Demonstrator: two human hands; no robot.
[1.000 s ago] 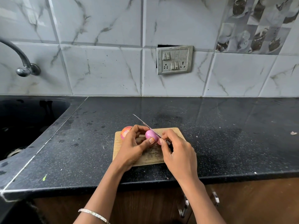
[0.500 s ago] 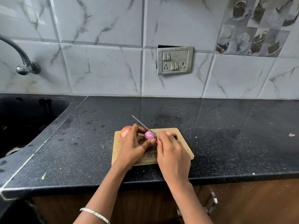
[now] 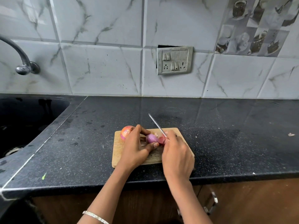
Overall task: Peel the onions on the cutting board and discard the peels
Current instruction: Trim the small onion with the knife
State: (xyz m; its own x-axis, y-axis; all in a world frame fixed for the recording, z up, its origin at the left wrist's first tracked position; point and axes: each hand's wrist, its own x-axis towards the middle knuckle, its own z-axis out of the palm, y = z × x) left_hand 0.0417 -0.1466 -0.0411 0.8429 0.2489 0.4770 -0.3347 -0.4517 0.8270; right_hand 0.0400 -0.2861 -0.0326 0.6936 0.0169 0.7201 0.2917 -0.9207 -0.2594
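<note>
Resting over the middle of the wooden cutting board (image 3: 119, 147) is a purple onion (image 3: 151, 138), partly peeled, gripped by the left hand (image 3: 135, 150) with thumb under it and fingers curled over the top. A reddish flap of peel (image 3: 161, 140) hangs off its right end, touching the right hand (image 3: 177, 155), whose fingers are clenched round a knife (image 3: 157, 126); the blade points up and away to the left. A second onion (image 3: 127, 131), unpeeled and orange-pink, sits at the board's far left corner, just behind the left hand. That makes two onions, one board, one knife. The board lies near the front edge of the black counter (image 3: 226, 135). One small pale scrap (image 3: 291, 134) lies far right. A sink (image 3: 24, 120) and one tap (image 3: 22, 62) stand at left.
</note>
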